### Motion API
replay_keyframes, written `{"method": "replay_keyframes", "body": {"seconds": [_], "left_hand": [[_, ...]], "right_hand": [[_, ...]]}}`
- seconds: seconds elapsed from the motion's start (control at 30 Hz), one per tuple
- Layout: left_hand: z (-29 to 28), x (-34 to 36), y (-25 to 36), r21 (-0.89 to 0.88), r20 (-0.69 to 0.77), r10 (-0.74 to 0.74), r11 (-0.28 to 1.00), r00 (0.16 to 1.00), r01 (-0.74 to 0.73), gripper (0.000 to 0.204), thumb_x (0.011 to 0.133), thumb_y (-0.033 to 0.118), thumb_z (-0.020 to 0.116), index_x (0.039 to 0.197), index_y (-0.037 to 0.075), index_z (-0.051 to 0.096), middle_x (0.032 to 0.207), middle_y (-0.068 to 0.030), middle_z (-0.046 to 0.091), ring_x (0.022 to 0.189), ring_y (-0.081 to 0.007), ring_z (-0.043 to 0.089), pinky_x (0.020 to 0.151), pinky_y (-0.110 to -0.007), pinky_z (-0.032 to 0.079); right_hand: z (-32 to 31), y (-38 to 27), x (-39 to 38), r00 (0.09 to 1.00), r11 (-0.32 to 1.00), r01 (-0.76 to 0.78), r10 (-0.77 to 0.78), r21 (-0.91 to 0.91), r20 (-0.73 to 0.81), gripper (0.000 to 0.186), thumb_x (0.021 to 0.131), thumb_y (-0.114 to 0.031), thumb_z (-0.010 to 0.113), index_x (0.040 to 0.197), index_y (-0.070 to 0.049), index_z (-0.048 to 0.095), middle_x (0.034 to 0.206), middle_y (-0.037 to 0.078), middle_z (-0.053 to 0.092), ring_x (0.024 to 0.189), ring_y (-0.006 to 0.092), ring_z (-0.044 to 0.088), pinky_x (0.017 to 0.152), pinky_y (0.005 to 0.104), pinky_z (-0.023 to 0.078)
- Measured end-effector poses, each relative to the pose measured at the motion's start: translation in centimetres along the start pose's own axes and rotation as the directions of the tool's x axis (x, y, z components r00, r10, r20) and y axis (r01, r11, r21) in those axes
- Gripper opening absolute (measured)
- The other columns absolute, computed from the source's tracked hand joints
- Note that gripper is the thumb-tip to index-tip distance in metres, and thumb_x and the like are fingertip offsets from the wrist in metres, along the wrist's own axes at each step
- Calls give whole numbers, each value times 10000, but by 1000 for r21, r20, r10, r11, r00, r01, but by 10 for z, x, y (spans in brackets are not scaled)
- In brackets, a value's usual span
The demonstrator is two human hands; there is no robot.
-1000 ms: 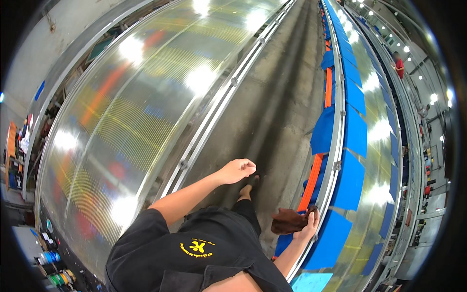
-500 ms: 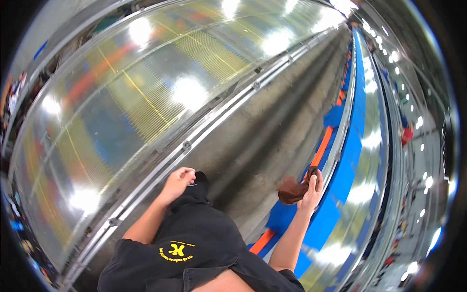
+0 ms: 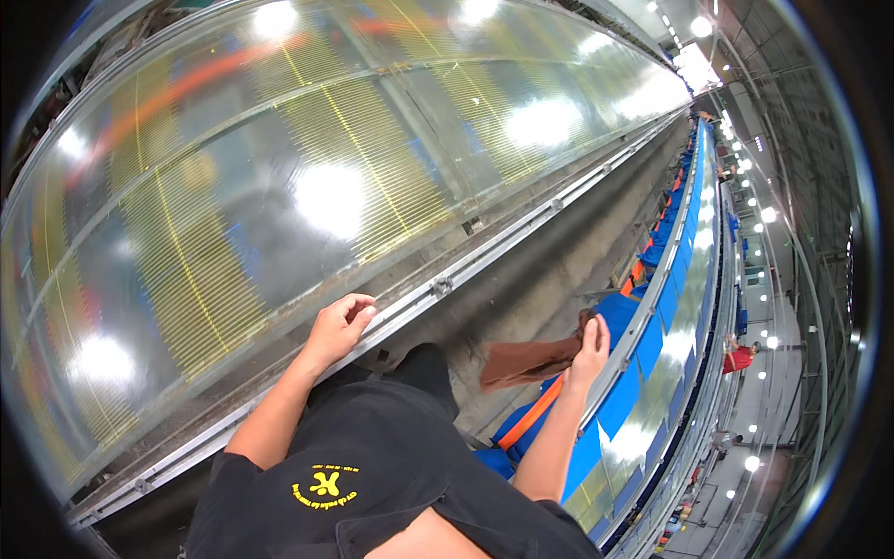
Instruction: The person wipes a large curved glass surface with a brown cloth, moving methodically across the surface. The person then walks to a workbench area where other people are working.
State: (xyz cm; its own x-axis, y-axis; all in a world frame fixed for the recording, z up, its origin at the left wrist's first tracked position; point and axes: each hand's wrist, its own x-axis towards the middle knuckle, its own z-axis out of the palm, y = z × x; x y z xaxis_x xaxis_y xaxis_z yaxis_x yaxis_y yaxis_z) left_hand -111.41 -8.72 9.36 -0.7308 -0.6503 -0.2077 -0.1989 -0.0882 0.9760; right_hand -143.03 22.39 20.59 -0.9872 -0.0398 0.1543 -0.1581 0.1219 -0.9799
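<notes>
My right hand [image 3: 590,352] grips a thin, dark brown cloth [image 3: 531,361] by its bunched end. The rest of the cloth trails off to the left over the aisle, looking partly see-through. Close by that hand runs the long table on the right, its edge lined with blue sheets [image 3: 617,391] and an orange strip [image 3: 533,410]. My left hand [image 3: 341,329] is in the air near the metal rail [image 3: 441,286] of the left table. Its fingers are loosely bent, thumb apart, and nothing shows between them.
A long glossy table [image 3: 270,252] with yellow striped panels fills the left side. Between the two tables a narrow grey concrete floor [image 3: 494,321] stretches away. A person in red [image 3: 740,358] stands beyond the right table.
I have moved along the aisle, and the view has shifted. The brown cloth, bunched earlier, now stretches out to the left from my right hand. The left hand's thumb and fingers have parted.
</notes>
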Motion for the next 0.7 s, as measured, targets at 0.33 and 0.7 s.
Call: {"method": "replay_keyframes", "body": {"seconds": [0.33,0.7], "left_hand": [[78,61,-56,-58,-518,-283,953,807,297,221,1031,207,651,1109,6,701,891,-5,708,810,-69,602,761,-262,512],[191,102,-63,70,-935,-180,750,305,658,362,1061,351,587,1011,18,720,808,-110,673,743,-210,617,741,-368,500]], "right_hand": [[211,23,331,912,981,182,-145,-63,383,350,965,-100,738,1278,37,664,1247,112,698,1144,188,665,996,320,533],[442,134,504,625,779,566,-194,-268,756,362,889,-290,776,1221,-157,725,1146,123,729,1061,303,710,945,391,555]]}}
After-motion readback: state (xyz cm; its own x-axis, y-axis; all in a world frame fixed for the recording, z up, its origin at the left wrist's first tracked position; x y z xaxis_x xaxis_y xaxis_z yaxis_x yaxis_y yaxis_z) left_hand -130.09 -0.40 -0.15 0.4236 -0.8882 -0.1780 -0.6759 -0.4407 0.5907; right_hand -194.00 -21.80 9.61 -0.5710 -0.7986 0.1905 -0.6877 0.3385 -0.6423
